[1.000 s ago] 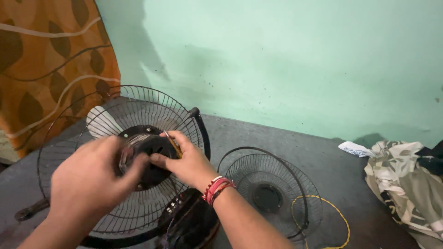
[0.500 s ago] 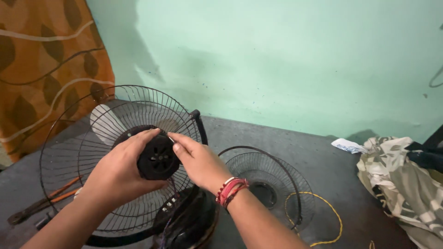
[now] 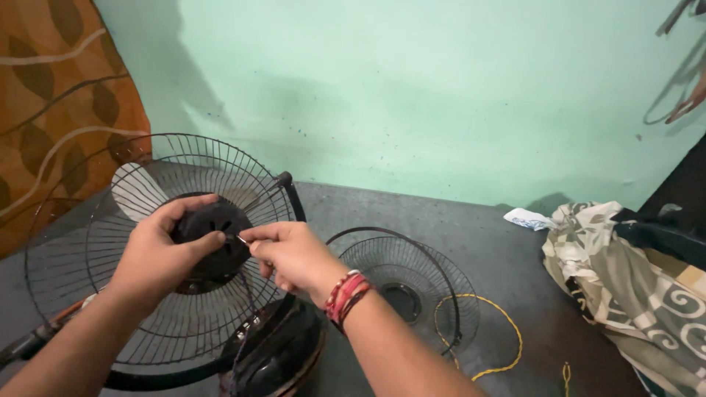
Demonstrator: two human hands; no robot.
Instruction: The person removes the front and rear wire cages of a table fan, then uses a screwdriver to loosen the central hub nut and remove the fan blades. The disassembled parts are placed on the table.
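1. Here, in the head view, a table fan's rear wire guard (image 3: 95,294) stands tilted on a grey floor (image 3: 471,242), near a pale green wall (image 3: 441,95).
2. At the middle of the guard sits a round black hub (image 3: 213,242), dull plastic with slots in its face; a pale blade (image 3: 136,192) shows behind the wires at the upper left.
3. The left hand (image 3: 158,254) curls over the hub, fingers wrapped around its upper rim and thumb pressed on its face.
4. The right hand (image 3: 290,254) sits just beside the hub, its thumb and forefinger pinching a small thin metal piece (image 3: 242,239) whose tip touches the hub's right edge; the other fingers are folded in. Red thread bands (image 3: 344,298) circle its wrist.
5. Below the hands lies the fan's glossy black motor housing (image 3: 283,353), touching the guard's lower rim.
6. To the right lies a second, smaller wire guard (image 3: 434,276), with a yellow wire (image 3: 507,338) looping around its right side.
7. Further right are a crumpled patterned cloth (image 3: 618,279) and a white scrap (image 3: 528,218) near the wall.
8. An orange leaf-patterned curtain (image 3: 51,88) hangs at the left; an orange-handled tool (image 3: 62,315) lies under the guard.
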